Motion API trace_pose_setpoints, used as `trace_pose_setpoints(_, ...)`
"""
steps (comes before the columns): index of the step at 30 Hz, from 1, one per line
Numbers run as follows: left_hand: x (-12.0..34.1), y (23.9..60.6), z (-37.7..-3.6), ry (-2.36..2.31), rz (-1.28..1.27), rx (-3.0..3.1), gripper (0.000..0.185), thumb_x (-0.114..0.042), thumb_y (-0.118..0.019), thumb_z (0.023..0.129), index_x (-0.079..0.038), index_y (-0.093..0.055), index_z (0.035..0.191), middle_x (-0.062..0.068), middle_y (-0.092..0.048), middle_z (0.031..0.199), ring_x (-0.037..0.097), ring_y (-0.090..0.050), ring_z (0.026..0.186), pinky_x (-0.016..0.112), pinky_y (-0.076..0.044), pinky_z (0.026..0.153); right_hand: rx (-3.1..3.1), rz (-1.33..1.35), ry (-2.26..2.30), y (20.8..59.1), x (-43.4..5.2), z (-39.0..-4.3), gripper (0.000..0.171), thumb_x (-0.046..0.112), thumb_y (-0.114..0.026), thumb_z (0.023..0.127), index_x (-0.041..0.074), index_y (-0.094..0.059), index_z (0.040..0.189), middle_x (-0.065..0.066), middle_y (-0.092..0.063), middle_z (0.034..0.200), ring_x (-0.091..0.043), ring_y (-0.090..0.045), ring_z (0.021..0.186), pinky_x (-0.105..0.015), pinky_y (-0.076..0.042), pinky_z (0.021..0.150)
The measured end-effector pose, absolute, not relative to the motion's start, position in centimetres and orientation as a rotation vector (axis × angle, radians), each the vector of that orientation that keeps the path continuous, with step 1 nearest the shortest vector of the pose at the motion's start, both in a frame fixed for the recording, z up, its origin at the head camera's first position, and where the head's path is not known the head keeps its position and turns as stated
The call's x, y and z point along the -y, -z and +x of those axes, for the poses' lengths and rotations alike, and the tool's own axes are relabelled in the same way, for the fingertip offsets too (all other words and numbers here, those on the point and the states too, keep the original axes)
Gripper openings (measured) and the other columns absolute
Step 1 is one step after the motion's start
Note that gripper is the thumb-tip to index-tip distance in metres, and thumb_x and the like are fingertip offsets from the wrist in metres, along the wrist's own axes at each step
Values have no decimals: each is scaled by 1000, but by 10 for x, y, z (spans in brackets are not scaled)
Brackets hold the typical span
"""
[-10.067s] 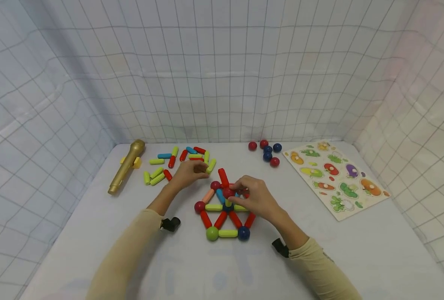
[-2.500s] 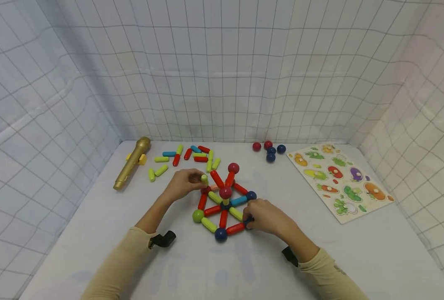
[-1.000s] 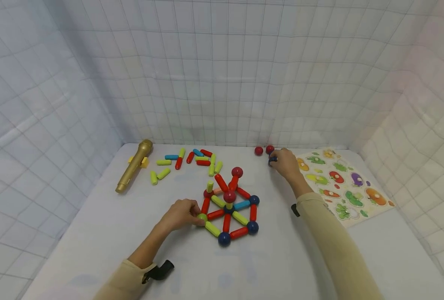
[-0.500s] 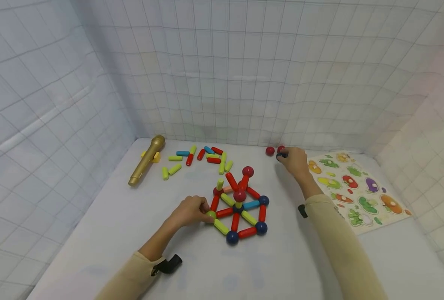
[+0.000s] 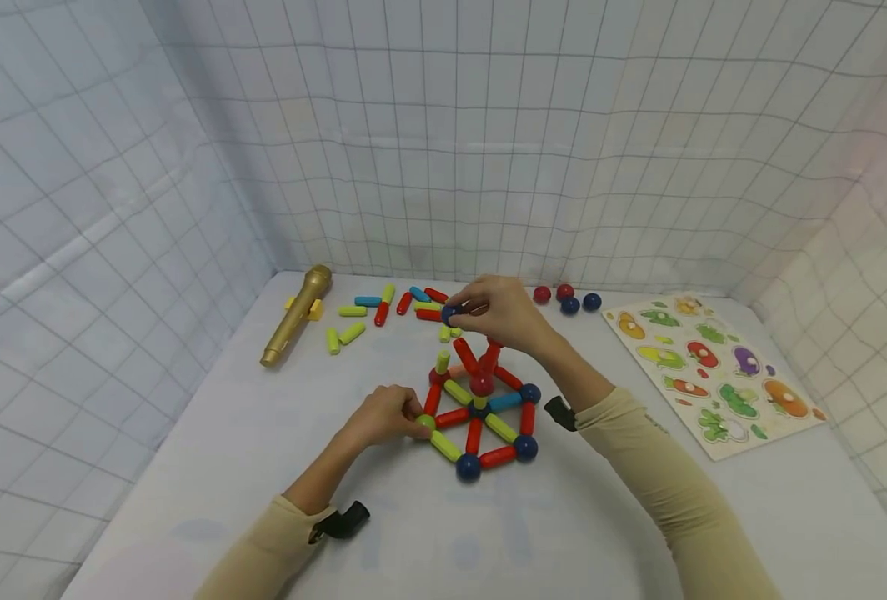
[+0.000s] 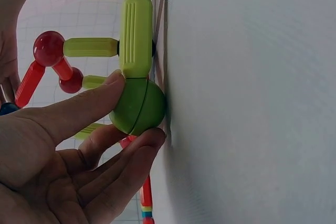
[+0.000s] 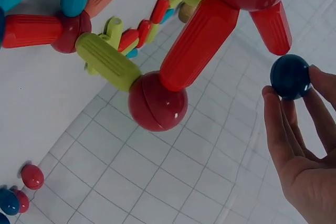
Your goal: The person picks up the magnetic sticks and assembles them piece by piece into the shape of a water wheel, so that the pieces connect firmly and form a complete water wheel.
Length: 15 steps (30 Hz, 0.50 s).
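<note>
Dark blue ball sits pinched at the fingertips of my right hand, arm stretched forward, hand raised above the rod-and-ball frame and close to the loose rods. My left hand lies low on the worktop, thumb and fingers gripping the green ball at the frame's left corner. Forearms angle inward toward the frame.

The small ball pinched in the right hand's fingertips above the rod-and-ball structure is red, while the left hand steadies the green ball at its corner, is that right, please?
Not quite: the small ball in the right hand is dark blue, as the right wrist view shows. The rest holds: the left hand steadies the green ball at a corner of the rod-and-ball structure.
</note>
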<state>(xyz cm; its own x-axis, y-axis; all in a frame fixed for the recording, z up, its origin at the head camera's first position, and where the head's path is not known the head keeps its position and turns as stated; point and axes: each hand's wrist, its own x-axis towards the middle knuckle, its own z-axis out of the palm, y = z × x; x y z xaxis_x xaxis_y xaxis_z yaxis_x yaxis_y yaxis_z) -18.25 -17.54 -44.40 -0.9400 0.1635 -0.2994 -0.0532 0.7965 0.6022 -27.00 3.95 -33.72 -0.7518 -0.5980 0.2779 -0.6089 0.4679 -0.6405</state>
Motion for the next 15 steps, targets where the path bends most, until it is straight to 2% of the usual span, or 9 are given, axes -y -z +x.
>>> trace_pose_setpoints(15, 177, 448, -184, -918, 84, -2643, 25, -23, -84, 76, -10, -67, 89, 1, -60, 75, 14, -51, 70, 23, -42, 61, 2974, 1161, -960, 339, -12, -269, 23, 16, -72, 88, 8, -74, 109, -7, -69, 110, -17, -70, 92, -24, -58, 77)
